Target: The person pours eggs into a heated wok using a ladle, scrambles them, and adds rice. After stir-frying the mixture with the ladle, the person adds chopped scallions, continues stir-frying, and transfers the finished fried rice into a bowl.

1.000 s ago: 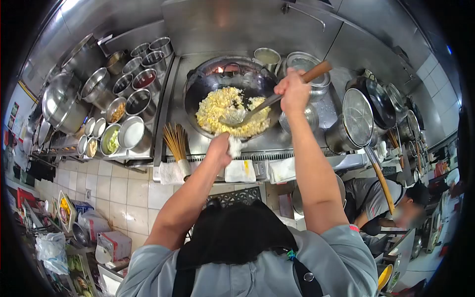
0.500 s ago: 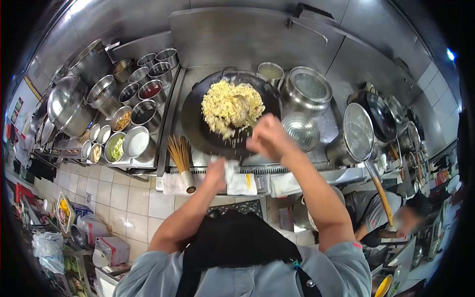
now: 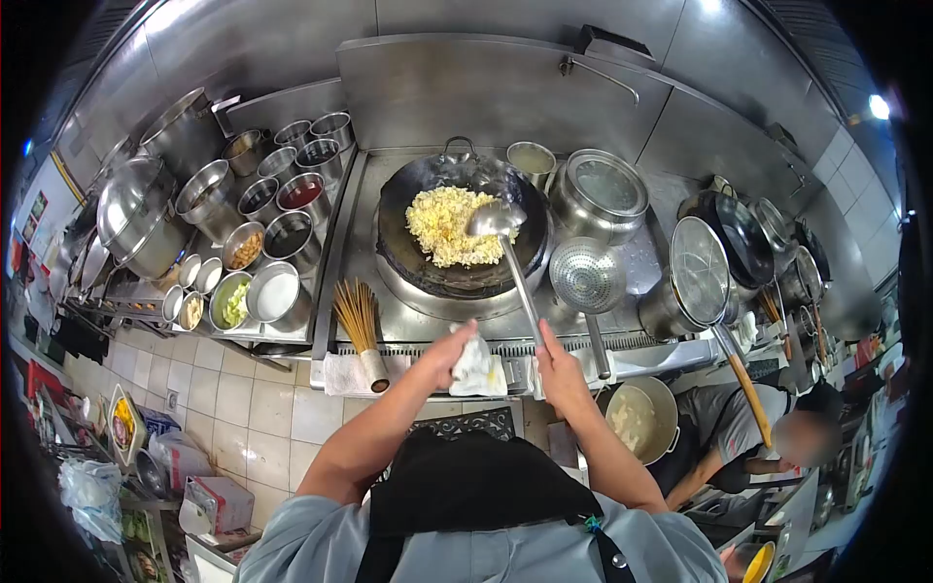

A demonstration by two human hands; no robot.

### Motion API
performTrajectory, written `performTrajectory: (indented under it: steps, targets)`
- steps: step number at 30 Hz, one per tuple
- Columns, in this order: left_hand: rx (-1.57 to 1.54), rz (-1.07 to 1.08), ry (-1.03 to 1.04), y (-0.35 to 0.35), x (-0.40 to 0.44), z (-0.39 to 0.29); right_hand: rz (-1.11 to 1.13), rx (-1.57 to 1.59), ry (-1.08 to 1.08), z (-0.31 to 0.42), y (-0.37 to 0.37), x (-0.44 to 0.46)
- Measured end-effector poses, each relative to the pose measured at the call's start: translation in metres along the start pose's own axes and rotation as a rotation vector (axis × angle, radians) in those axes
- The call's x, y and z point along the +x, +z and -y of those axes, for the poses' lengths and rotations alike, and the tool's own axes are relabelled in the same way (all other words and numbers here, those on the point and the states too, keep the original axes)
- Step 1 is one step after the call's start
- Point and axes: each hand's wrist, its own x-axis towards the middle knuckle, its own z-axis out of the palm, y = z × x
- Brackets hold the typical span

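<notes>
A black wok [image 3: 400, 255] sits on the stove with a heap of yellow egg fried rice [image 3: 449, 238] in it. My right hand [image 3: 561, 371] is closed around the end of a steel ladle's handle near the stove's front edge. The ladle [image 3: 498, 219] reaches up into the wok, its bowl upside down over the right side of the rice. At the front edge, left of the ladle, my left hand [image 3: 445, 358] grips a white cloth [image 3: 477, 367], apart from the wok.
A perforated skimmer [image 3: 587, 276] lies right of the wok, below a lidded pot [image 3: 601, 194]. A bamboo brush [image 3: 360, 325] leans at the left front. Several steel seasoning pots [image 3: 279, 291] stand left. A strainer [image 3: 700, 270] rests at right, near a co-worker [image 3: 724, 428].
The wok has moved away from me and settled on the burner. My right hand has drawn back from above the wok to the front edge. The ladle's bowl has shifted to the right.
</notes>
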Motion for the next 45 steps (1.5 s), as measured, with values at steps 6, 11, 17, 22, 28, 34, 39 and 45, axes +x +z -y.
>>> performTrajectory:
  steps: [6,11,17,22,28,34,39,45]
  targets:
    - [0.242,-0.009,0.095,0.031,-0.100,0.023,0.309,0.571,0.482,-0.025,0.020,0.072]
    - [-0.204,0.028,0.141,-0.070,-0.187,0.056,0.778,0.822,0.707,-0.109,-0.021,-0.007]
    - [-0.532,-0.197,0.218,-0.092,-0.256,0.122,0.661,0.114,0.848,-0.271,0.102,-0.052]
    - [-0.419,-0.304,0.101,-0.070,-0.261,0.127,0.543,-0.049,0.114,-0.261,0.183,-0.047]
    - [-0.357,-0.298,0.263,-0.059,-0.267,0.120,0.875,0.733,0.637,-0.188,0.043,-0.093]
    - [-0.413,-0.180,0.273,-0.066,-0.242,0.113,0.115,0.347,0.338,-0.137,-0.068,-0.066]
    - [-0.291,-0.155,0.232,-0.058,-0.222,0.094,-0.276,-0.222,0.210,-0.129,-0.090,-0.007]
    - [-0.270,-0.097,0.185,-0.073,-0.220,0.073,0.047,0.006,0.140,-0.049,0.016,0.007]
